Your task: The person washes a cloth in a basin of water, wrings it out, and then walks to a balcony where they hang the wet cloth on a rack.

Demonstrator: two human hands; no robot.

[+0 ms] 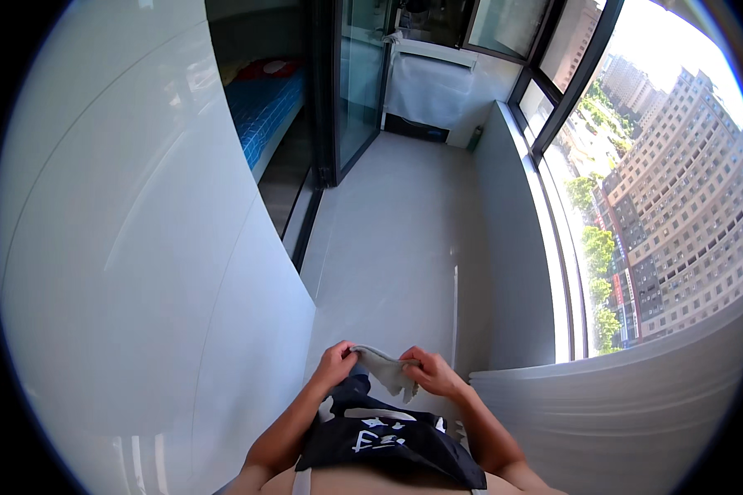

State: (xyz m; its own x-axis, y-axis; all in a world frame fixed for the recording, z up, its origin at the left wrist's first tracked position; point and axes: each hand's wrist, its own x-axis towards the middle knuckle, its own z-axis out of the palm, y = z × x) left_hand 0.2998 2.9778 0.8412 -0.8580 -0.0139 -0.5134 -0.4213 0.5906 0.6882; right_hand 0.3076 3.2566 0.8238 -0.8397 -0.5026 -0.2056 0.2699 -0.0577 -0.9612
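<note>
A small light grey cloth (381, 369) is stretched between my two hands, in front of my body and over the floor. My left hand (336, 364) pinches its left corner, fingers closed. My right hand (428, 371) grips the other end, with the thumb and fingers pressed together on it. The cloth sags between them, and its lower edge looks wavy. Below it is the dark apron (380, 441) with white markings that I wear.
Glossy white wall panels (140, 247) rise on the left, beside a doorway to a bed (264, 111). An open glass door (362, 82) stands ahead. A covered white appliance (429, 87) is at the far end. Windows (561, 157) line the right, above a white pleated cover (619, 404).
</note>
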